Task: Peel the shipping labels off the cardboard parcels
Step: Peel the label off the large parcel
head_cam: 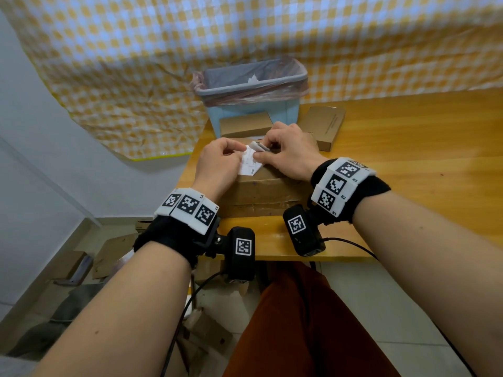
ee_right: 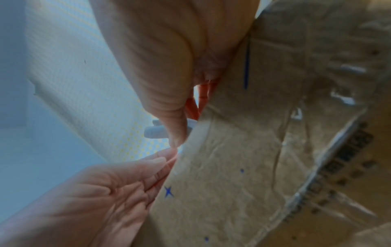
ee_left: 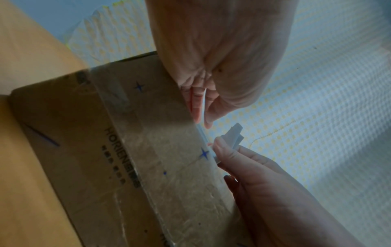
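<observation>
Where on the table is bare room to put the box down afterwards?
Bare wood lies right of the flat box, toward the table's right edge, and along the near edge. The left corner is crowded: bin, small box, big box, both hands.

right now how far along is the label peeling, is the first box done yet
Not yet. Done: one white scrap already lies in the bin. In hand: the label on the near parcel is partly lifted, its top curled back; the left hand and right hand both pinch it. Left: finishing this peel and binning it. Two more parcels wait behind; no label shows on their visible faces.
</observation>
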